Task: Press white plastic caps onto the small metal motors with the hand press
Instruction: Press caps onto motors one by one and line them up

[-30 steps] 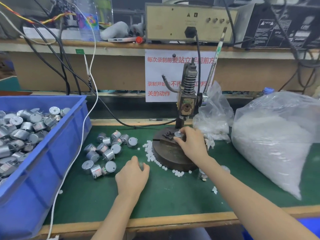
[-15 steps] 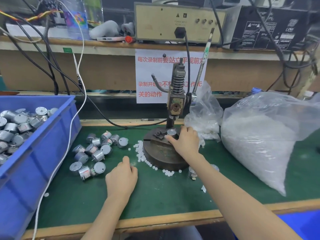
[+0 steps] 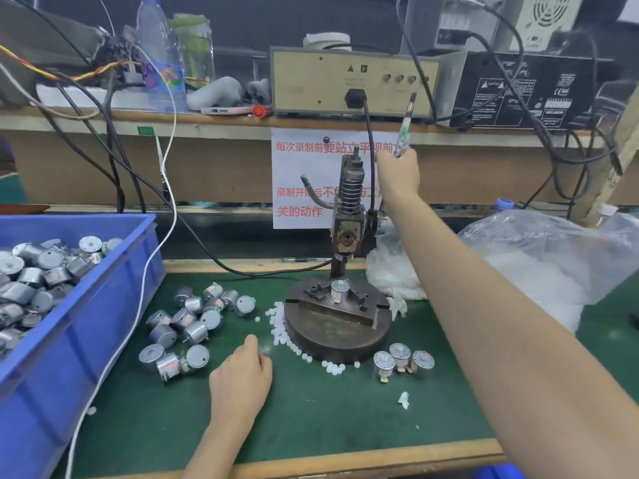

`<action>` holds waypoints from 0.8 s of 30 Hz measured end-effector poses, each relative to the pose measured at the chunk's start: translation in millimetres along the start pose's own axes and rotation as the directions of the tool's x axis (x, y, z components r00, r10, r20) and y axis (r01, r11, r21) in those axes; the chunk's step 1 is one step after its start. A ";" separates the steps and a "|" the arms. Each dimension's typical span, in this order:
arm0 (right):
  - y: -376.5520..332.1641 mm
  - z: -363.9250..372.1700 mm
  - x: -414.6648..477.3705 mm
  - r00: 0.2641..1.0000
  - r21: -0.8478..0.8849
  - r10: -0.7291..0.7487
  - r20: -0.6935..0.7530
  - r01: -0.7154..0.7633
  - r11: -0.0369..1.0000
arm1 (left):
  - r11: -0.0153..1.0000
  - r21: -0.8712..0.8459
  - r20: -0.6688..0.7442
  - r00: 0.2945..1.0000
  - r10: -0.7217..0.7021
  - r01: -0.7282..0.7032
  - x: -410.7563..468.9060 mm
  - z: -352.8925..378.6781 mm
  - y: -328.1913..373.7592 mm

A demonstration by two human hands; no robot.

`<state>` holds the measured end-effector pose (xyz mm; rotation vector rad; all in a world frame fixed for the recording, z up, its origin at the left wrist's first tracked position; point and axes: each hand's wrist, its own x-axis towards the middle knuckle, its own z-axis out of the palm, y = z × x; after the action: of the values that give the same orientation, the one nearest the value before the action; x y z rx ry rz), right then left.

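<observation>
A small metal motor (image 3: pixel 339 289) with a white cap on its shaft stands in the fixture on the round base (image 3: pixel 337 333) of the hand press (image 3: pixel 349 216). My right hand (image 3: pixel 397 174) is raised and grips the press lever (image 3: pixel 405 129) near its lower part. My left hand (image 3: pixel 240 373) rests on the green mat, fingers curled at the loose white caps (image 3: pixel 280 331) beside the base. Several uncapped motors (image 3: pixel 186 326) lie left of the press. Three motors (image 3: pixel 403 361) stand in front of the base on the right.
A blue bin (image 3: pixel 79 326) full of motors sits at the left. A large clear bag of white caps (image 3: pixel 553 271) lies at the right, a smaller one (image 3: pixel 390 271) behind the press. A white cable (image 3: pixel 148 264) runs down the bin's side. A shelf with equipment is behind.
My right hand left the motor on the fixture and rose to take the press lever. My left hand stayed near the loose caps. The view shifted upward.
</observation>
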<state>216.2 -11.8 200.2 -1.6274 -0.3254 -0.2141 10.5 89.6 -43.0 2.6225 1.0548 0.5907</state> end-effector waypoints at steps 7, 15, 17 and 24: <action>-14.5 -15.2 -12.7 0.983 0.101 -0.112 -0.149 0.127 0.987 | 1.000 0.028 0.014 1.000 0.013 -0.014 -0.5 0.5 1.4; 28.1 -30.3 -83.6 0.943 0.287 -0.236 -0.235 0.299 0.910 | 1.000 -0.012 0.016 1.000 0.016 -0.016 1.0 -0.4 -1.9; 24.6 -29.8 -81.9 0.940 0.249 -0.245 -0.238 0.303 0.920 | 1.000 -0.028 0.018 1.000 0.007 -0.007 0.6 -1.5 -2.9; 73.1 -34.0 -87.1 0.921 0.046 -0.277 -0.272 0.300 0.953 | 0.998 -0.056 0.009 1.000 0.007 -0.007 0.3 -1.3 -3.4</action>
<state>160.8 -57.2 105.6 -1.4389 -0.3646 -0.6281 8.0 92.3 -43.0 2.5791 1.0116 0.5998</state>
